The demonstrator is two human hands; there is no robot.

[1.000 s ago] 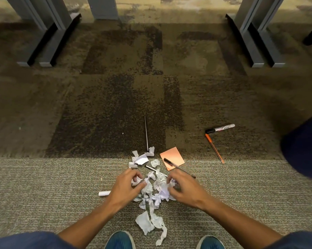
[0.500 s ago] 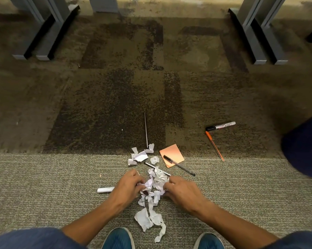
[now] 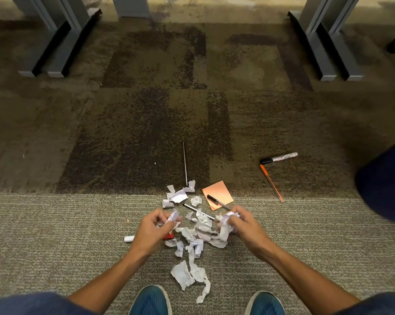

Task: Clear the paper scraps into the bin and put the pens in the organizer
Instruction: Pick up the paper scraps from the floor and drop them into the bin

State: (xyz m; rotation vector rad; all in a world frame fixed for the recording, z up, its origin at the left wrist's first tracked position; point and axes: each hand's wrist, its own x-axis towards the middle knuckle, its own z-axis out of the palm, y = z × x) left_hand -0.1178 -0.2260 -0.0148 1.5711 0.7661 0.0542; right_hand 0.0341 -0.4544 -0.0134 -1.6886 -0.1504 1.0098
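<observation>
1. Crouching over a grey-green striped carpet (image 3: 55, 235), a person works at a loose pile of crumpled white paper scraps (image 3: 198, 233) lying just ahead of two blue shoes (image 3: 151, 298).
2. The left hand (image 3: 155, 230) sits at the pile's left edge, fingers curled around a small white scrap (image 3: 172, 217) pinched against the thumb.
3. The right hand (image 3: 242, 226) sits at the pile's right edge, fingers closed around a bunched wad of white paper (image 3: 226, 221).
4. A square orange sticky-note pad (image 3: 218, 194) lies just beyond the pile to the right, with a black ballpoint pen (image 3: 217, 201) across it.
5. A silver pen (image 3: 196, 210) lies partly under scraps at the pile's far side.
6. A thin dark rod (image 3: 184, 164) points away from the pile's far edge.
7. Well to the right of the pile lie a black-capped marker (image 3: 278, 158) and an orange pen (image 3: 271, 183), their near ends close together.
8. A white marker end (image 3: 128, 238) shows left of the pile, its red end (image 3: 169, 236) just beside the left hand.
9. Grey metal desk legs (image 3: 328, 53) stand far beyond the pile.
</observation>
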